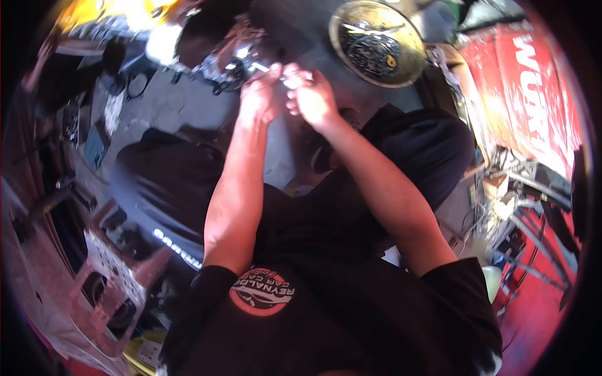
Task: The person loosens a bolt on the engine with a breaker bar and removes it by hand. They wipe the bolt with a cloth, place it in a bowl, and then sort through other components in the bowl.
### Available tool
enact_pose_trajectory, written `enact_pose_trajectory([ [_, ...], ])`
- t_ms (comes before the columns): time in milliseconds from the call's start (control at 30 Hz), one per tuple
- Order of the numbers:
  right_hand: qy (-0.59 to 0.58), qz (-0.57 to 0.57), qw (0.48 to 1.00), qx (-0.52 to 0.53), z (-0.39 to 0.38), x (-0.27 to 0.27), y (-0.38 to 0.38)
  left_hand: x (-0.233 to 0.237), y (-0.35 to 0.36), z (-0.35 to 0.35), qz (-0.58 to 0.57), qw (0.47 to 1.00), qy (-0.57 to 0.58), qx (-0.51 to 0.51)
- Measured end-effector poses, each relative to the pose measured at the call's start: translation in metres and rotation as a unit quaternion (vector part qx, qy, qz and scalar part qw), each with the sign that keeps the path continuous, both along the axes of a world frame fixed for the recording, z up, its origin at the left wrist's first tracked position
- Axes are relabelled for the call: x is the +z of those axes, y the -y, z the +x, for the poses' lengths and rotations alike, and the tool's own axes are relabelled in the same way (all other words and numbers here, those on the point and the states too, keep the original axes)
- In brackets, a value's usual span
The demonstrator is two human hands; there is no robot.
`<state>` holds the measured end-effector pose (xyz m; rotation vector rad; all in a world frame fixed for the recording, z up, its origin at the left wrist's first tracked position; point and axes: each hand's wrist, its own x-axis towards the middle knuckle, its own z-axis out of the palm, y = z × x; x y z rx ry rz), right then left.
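Note:
My left hand (258, 97) is closed in front of a metal mechanical assembly (233, 62). A thin, shiny metal tool (258, 66) runs from the assembly into its fingers. Close on the right, my right hand (311, 99) has its fingers curled around a bright metal piece (292, 81). Glare and blur hide whether this piece and the tool are one. Both forearms reach forward over my bent knees, and the hands nearly meet.
A round worn basin (409, 69) of dark loose metal parts stands at the upper right. Beyond it hangs a red printed sheet (523, 94). A plastic stool (116, 266) is at the lower left. Loose items and cables (492, 200) clutter the right side.

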<state>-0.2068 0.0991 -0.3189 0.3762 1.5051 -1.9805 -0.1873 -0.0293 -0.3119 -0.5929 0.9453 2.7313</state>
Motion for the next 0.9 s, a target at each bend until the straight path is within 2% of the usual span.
enact_pose_trajectory([
  [33, 0.052, 0.010, 0.997, 0.049, -0.002, 0.016, -0.002, -0.047, 0.015, 0.000, 0.073, 0.997, -0.012, -0.015],
  [67, 0.063, 0.045, 0.995, 0.069, -0.002, 0.009, -0.001, -0.030, 0.004, -0.002, 0.006, 0.996, 0.038, 0.076],
  [100, 0.046, 0.005, 0.997, 0.067, -0.002, -0.002, -0.001, -0.029, 0.004, -0.002, 0.033, 0.997, 0.040, 0.059],
  [133, 0.058, 0.014, 0.997, 0.058, -0.005, -0.001, 0.003, -0.030, 0.000, -0.005, 0.020, 0.992, 0.058, 0.109],
  [200, 0.012, 0.031, 0.999, 0.019, -0.004, -0.007, 0.007, -0.037, 0.003, -0.003, -0.002, 0.994, 0.065, 0.089],
  [267, -0.202, 0.037, 0.979, -0.008, 0.003, -0.027, 0.011, -0.026, -0.008, -0.004, -0.121, 0.979, 0.109, 0.119],
  [300, -0.292, -0.033, 0.956, 0.001, -0.003, -0.041, 0.009, -0.025, -0.013, -0.005, -0.149, 0.968, 0.115, 0.169],
  [333, -0.420, 0.076, 0.904, 0.020, -0.004, -0.048, 0.008, -0.033, -0.015, -0.008, -0.164, 0.963, 0.110, 0.182],
  [367, -0.450, 0.156, 0.878, 0.041, -0.002, -0.047, 0.008, -0.024, -0.018, -0.006, -0.178, 0.953, 0.112, 0.217],
  [400, -0.480, 0.236, 0.843, 0.056, 0.000, -0.044, 0.007, -0.011, -0.019, -0.003, -0.141, 0.956, 0.124, 0.225],
  [433, -0.447, 0.186, 0.874, 0.045, -0.001, -0.045, 0.010, -0.023, -0.016, -0.010, -0.201, 0.944, 0.155, 0.212],
  [467, -0.408, 0.143, 0.901, 0.033, 0.005, -0.034, 0.015, -0.025, -0.014, -0.013, -0.197, 0.947, 0.160, 0.196],
  [500, -0.268, 0.109, 0.957, 0.033, 0.009, -0.019, 0.011, -0.028, -0.011, -0.012, -0.114, 0.969, 0.134, 0.171],
  [533, -0.127, 0.042, 0.989, 0.059, 0.003, -0.005, 0.007, -0.026, -0.008, -0.011, -0.034, 0.984, 0.100, 0.144],
  [567, -0.072, 0.032, 0.993, 0.083, 0.001, 0.001, 0.000, -0.041, -0.005, -0.014, 0.028, 0.992, 0.063, 0.110],
  [600, -0.016, 0.022, 0.994, 0.105, -0.003, -0.001, -0.005, -0.053, -0.004, -0.016, 0.001, 0.995, 0.038, 0.088],
  [633, -0.035, 0.034, 0.988, 0.147, -0.016, -0.020, -0.013, -0.055, -0.004, -0.016, 0.002, 0.993, 0.052, 0.104],
  [667, -0.045, 0.047, 0.990, 0.125, -0.014, -0.016, -0.010, -0.046, -0.005, -0.013, 0.005, 0.991, 0.067, 0.117],
  [767, -0.020, 0.011, 0.997, 0.078, -0.007, -0.015, -0.001, -0.027, -0.004, -0.003, -0.173, 0.968, 0.118, 0.142],
  [800, -0.053, 0.009, 0.996, 0.077, -0.006, -0.016, 0.000, -0.027, -0.005, -0.003, -0.235, 0.951, 0.138, 0.145],
  [900, -0.182, 0.026, 0.981, 0.067, -0.006, -0.034, -0.005, -0.038, -0.005, -0.012, -0.245, 0.940, 0.198, 0.131],
])
